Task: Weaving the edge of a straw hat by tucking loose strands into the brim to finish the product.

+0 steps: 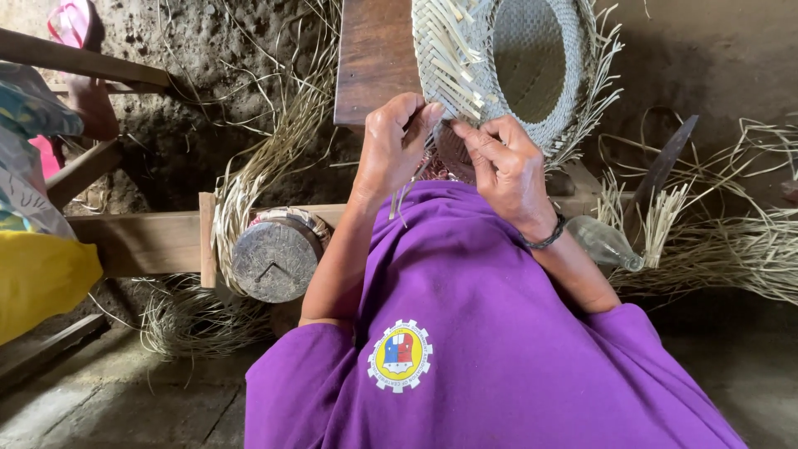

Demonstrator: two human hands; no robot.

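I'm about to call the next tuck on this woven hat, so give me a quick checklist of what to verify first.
1. Left hand on hat rim: ok.
2. Right hand pinching strips at the rim: ok.
3. Loose strip ends free along the edge: ok.
4. Which strip sits in each grip: cannot tell.
5. Hat steadied on the wooden board: cannot tell.
6. Spare straw beside the right arm: ok.

my left hand (392, 145) and right hand (505, 166) meet at the near edge of the woven hat (507, 66), which sits on the bench (370, 58); a round block (274, 259) lies left, a bottle (605, 243) right.
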